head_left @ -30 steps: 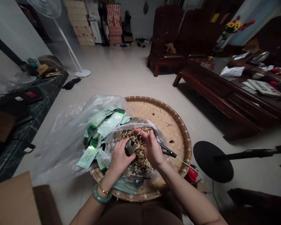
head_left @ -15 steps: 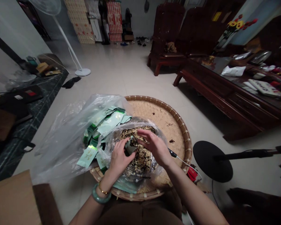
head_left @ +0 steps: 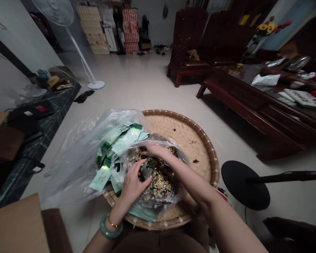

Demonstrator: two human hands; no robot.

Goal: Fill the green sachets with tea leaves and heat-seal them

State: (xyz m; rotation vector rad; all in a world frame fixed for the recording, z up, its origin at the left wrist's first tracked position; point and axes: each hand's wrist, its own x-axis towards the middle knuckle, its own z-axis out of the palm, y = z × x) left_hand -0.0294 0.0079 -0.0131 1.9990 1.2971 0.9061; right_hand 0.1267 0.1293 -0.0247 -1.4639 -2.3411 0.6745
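A clear plastic bag (head_left: 177,149) holding a brown and yellow dried mix (head_left: 162,179) lies open on a round woven tray (head_left: 206,144) in front of me. My left hand (head_left: 131,184), with a green bangle at the wrist, pinches a small pale green packet (head_left: 146,172) held open over the mix. My right hand (head_left: 155,151) reaches across to the far side of the heap, palm down, its fingers curled into the mix. A bigger clear bag (head_left: 76,158) to the left spills several green packets (head_left: 121,140).
A black round stand base (head_left: 244,184) with a pole lies on the floor to the right. Behind it runs a dark wooden table (head_left: 252,102) with clutter. A white fan (head_left: 94,84) stands far left, a dark counter (head_left: 42,130) at left, a cardboard box (head_left: 13,225) near left.
My right hand has left the packet's mouth and moved up to the far side of the mix. My left hand keeps the packet in place. The view shifted slightly.
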